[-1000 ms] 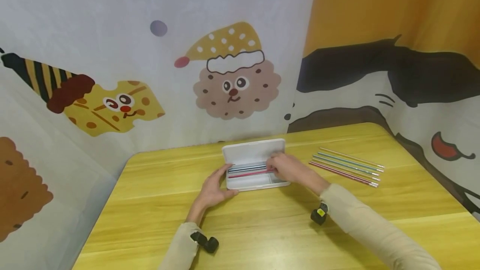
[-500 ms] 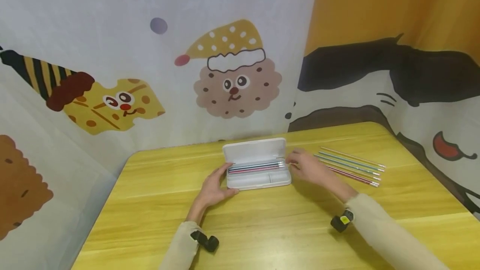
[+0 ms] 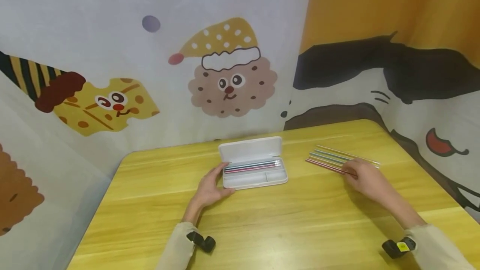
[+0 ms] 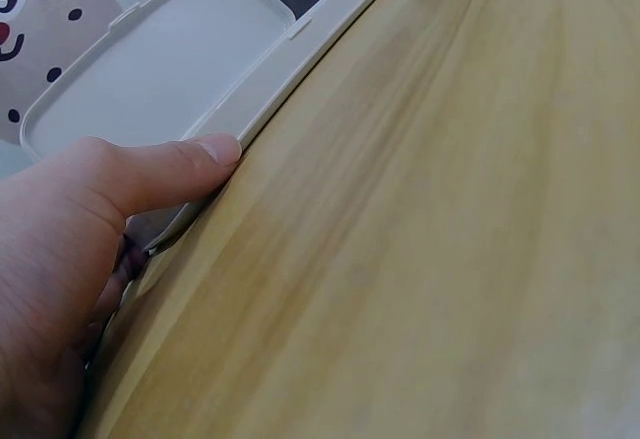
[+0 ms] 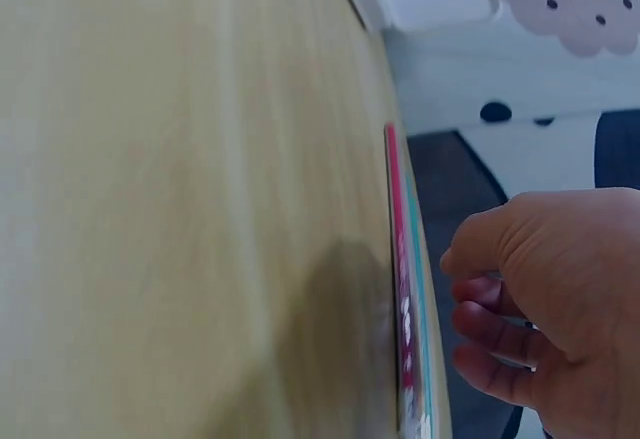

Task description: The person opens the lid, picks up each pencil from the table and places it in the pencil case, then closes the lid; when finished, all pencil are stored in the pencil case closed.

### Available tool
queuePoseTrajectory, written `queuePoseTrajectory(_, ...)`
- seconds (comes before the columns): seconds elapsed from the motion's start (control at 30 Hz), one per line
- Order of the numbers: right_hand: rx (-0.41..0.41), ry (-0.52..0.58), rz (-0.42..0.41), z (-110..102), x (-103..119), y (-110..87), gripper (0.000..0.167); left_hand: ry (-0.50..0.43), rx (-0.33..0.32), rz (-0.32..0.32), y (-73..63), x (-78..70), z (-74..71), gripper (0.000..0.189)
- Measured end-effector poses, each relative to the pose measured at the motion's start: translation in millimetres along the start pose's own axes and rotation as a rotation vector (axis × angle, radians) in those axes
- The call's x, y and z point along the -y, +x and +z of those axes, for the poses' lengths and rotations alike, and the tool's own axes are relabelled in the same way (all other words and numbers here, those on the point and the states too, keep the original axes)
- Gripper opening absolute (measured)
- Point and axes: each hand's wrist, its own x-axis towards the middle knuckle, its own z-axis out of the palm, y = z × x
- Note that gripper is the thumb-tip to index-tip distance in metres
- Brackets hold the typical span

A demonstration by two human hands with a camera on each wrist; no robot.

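A white pencil case (image 3: 245,179) stands with its lid raised near the table's back edge. Several pencils (image 3: 251,167), erasers to the right, lie in its rear compartment. My left hand (image 3: 208,186) grips the case's left end, thumb along the front edge and a finger at the back corner; in the left wrist view the thumb (image 4: 175,172) presses the front wall. Over the eraser ends of several loose pencils (image 3: 326,165) hovers my right hand (image 3: 369,178). In the right wrist view its fingers are loosely curled with nothing between them, beside a pink pencil (image 5: 397,184).
The case's front tray is split by a divider (image 3: 266,177). A wood-grain table (image 3: 277,224) lies under everything, with a cartoon-printed curtain (image 3: 180,107) behind its back edge. Each sleeve carries a black wrist camera (image 3: 397,248).
My right hand has left the case, where pencils now lie in the rear compartment, and moved right over the loose pencils. The left hand stays on the case.
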Motion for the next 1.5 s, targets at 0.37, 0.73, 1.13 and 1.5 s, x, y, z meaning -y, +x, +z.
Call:
queuePoseTrajectory(0.37,-0.009,-0.058,0.033,-1,-15,-15.2,0.018,0.017,-0.001,-0.010,-1.2,1.3,0.5,0.089)
queuePoseTrajectory(0.73,0.033,-0.073,0.059,1,-20,-17.9,0.018,0.023,-0.002,0.001,0.3,1.3,0.3,0.089)
queuePoseTrajectory(1.13,0.155,-0.059,0.142,0,-17,-17.0,0.017,0.029,-0.005,0.013,0.2,1.7,1.0,0.089)
queuePoseTrajectory(1.5,0.144,-0.064,0.100,0,-17,-16.0,0.021,0.023,-0.004,0.006,-0.6,1.1,0.8,0.089)
